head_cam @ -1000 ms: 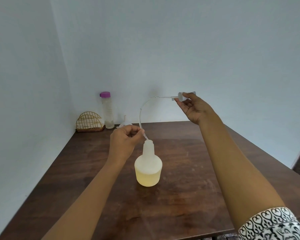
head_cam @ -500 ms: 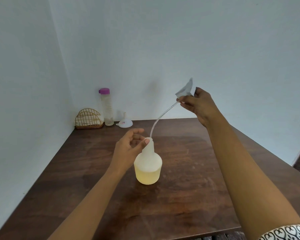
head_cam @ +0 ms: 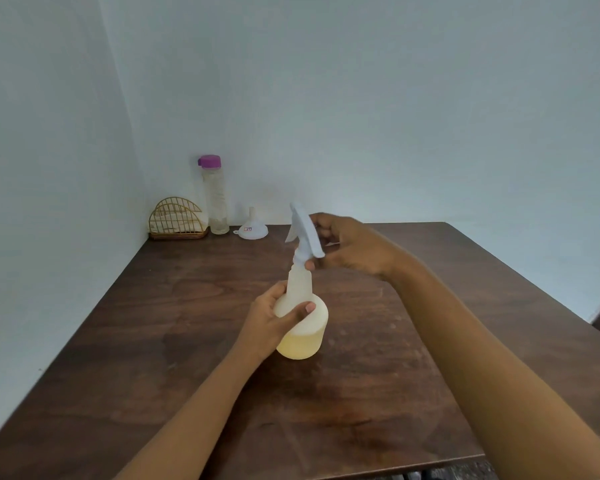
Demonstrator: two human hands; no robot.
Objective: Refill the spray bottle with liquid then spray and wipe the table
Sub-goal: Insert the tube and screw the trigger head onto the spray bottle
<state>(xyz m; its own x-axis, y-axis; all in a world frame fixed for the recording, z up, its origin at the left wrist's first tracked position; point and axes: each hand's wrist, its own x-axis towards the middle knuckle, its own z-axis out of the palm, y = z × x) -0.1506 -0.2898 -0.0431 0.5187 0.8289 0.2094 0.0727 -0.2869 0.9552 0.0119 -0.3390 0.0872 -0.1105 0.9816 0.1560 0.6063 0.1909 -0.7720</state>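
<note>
Spray bottle point(head_cam: 307, 336) of translucent white plastic, squat round body and narrow neck: stands upright on dark brown wooden table point(head_cam: 430, 306), just below centre of frame. Holds pale yellow liquid in lower part of body.

Head view, centre of frame:
Left hand point(head_cam: 274, 323): reaches up from bottom edge and grips bottle at its shoulder. Lays thumb across front of shoulder. Curls other fingers round far side beside neck, mostly hidden.
Pale bluish-white plastic spray head point(head_cam: 305, 233): sits at top of neck, tilted, tip pointing up and left. Looks blurred; cannot tell whether fully seated on neck.
Right hand point(head_cam: 350, 247): comes in from lower right and holds spray head from its right side. Presses thumb tip at collar where head meets neck, curls fingers round back of head.

Head view, upper left of table, by wall corner:
Gold wire arched holder point(head_cam: 175, 220): stands against left wall, pale cloth inside.
Tall clear bottle with purple cap point(head_cam: 217, 199): stands upright just right of holder.
Small white plastic funnel point(head_cam: 252, 228): rests wide end down, spout up, right of tall bottle and apart from it.
All three sit well apart from spray bottle.
</note>
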